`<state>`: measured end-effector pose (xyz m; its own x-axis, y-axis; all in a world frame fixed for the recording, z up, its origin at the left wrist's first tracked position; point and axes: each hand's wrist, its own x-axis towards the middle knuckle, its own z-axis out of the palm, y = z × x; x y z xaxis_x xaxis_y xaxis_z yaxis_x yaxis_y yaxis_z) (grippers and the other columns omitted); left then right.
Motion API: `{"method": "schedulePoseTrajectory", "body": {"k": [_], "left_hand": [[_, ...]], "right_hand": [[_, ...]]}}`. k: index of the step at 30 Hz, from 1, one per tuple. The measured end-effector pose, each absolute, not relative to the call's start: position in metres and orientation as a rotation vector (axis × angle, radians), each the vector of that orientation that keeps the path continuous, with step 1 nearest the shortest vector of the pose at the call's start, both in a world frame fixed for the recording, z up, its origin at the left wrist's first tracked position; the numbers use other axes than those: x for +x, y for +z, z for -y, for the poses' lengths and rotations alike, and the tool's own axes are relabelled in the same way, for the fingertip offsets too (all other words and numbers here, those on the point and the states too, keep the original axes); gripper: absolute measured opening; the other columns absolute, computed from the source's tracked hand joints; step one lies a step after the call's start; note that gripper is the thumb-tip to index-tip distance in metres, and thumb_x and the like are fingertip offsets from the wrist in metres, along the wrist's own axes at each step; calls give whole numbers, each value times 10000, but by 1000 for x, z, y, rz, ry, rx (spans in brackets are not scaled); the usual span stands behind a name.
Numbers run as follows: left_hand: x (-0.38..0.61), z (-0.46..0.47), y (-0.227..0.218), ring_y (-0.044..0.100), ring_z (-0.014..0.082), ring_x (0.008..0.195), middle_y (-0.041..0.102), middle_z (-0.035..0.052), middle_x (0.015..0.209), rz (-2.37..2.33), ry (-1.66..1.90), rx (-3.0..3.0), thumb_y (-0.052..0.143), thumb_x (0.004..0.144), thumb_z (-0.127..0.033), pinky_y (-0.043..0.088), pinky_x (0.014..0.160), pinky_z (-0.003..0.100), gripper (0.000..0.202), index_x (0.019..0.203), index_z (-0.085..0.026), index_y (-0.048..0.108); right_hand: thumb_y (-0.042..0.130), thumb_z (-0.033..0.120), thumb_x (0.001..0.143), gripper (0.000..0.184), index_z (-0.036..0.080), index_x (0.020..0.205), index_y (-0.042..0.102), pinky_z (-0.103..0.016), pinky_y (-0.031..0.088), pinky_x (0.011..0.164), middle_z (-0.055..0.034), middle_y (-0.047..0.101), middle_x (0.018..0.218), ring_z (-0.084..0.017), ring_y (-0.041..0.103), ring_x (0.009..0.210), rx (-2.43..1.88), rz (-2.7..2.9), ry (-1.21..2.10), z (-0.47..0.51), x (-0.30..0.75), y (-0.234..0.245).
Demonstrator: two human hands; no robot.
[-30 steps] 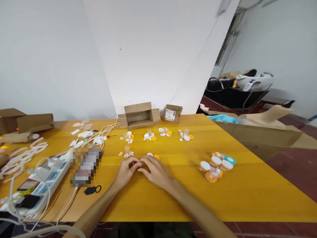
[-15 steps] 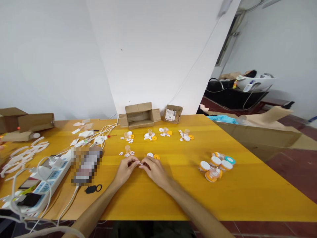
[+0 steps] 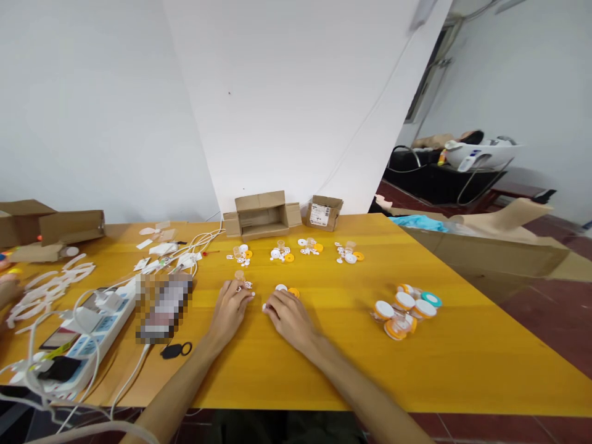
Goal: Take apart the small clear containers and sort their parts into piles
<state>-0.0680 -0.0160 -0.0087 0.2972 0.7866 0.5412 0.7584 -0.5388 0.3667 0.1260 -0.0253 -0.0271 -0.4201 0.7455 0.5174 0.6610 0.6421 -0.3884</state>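
Note:
My left hand (image 3: 229, 313) is over the table, fingers bent down beside a clear plastic cup (image 3: 239, 275) and white perforated discs (image 3: 248, 285). A small white plastic piece (image 3: 253, 294) shows at its fingertips, which look closed on it. To the right, my right hand (image 3: 291, 317) pinches another small white plastic piece (image 3: 265, 307) between thumb and fingers. The two hands are apart, with bare wood between them. Just beyond my right hand lie a white lid (image 3: 281, 287) and an orange ring-shaped lid (image 3: 293, 292), both partly covered by the fingers.
Several sets of cups, lids and discs (image 3: 280, 253) lie farther back. Assembled jars (image 3: 404, 309) are grouped at right. Cardboard boxes (image 3: 261, 219) stand by the wall. At left are a phone (image 3: 165, 308), a power strip (image 3: 99, 336), cables, and another person's hand (image 3: 7, 291).
My hands were together at one small white piece and have separated. The left moved left toward the discs and now has a piece at its fingertips. Another person's hand has appeared at the left edge.

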Motion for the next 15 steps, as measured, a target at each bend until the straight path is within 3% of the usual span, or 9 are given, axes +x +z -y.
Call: {"method": "schedulePoseTrajectory", "body": {"k": [15], "left_hand": [[-73,12,-13,592,226,870,636,53,866,-1519,1109,2569,490,935,-159,521,791,361,231,852,-233,693]], "right_hand": [[579,125,932,129,216,860,636,-309,443,787,-40,683,861,-194,625,858,-1143,2321,-21,28,121,-17]]}}
